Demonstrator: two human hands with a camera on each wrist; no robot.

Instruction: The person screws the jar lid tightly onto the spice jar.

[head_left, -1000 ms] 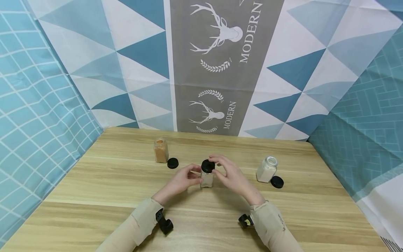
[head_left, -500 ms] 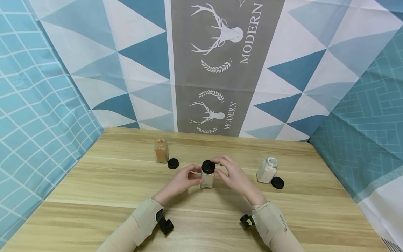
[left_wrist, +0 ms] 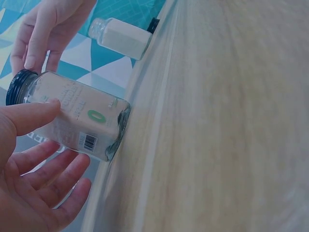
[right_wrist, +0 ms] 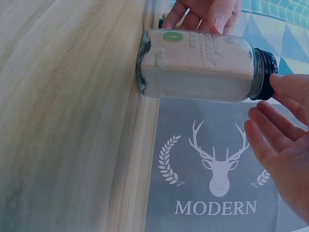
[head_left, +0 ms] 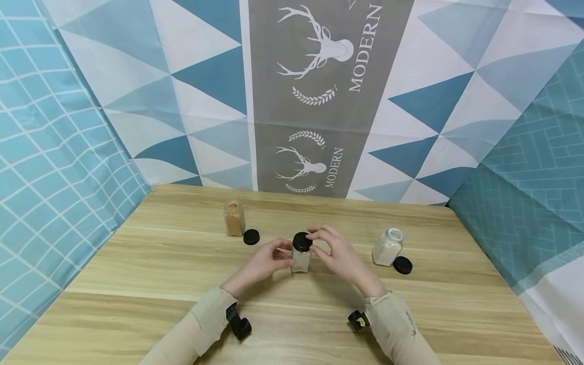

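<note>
I see a brown jar (head_left: pixel 233 218) far on the left. My left hand (head_left: pixel 263 262) pinches the middle jar (head_left: pixel 300 259) standing on the table (head_left: pixel 137 268). My right hand (head_left: pixel 338 253) fingers curl on its black lid (head_left: pixel 302 241). A white jar (head_left: pixel 387 246) stands right.

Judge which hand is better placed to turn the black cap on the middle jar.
Right, probably. The right hand already has fingertips on the black cap, while the left hand grips the middle jar by its glass body, steadying it on the table.
</note>
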